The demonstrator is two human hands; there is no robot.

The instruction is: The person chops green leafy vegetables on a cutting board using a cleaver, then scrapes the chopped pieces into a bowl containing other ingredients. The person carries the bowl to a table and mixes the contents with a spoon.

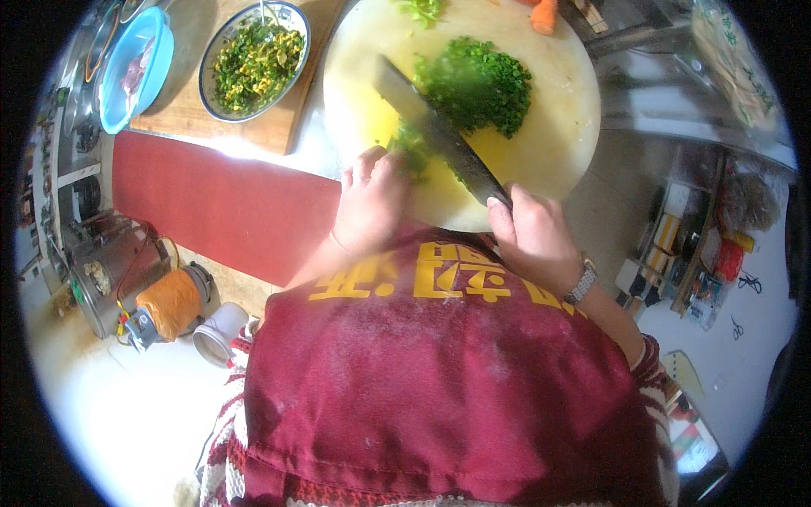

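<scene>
Head view, steeply down, close

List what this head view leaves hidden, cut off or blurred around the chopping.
- Cleaver: blade motion-blurred, edge unclear.
- Handle: hidden inside the right hand.
- Greens under the left hand: mostly covered by the fingers and blade.
- Carrot: cut off by the top edge.
- Blue bowl: contents too small to tell.

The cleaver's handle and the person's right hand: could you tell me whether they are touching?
Touching. The head view shows the right hand closed around the handle end of the cleaver, whose blade reaches over the chopped greens.
</scene>
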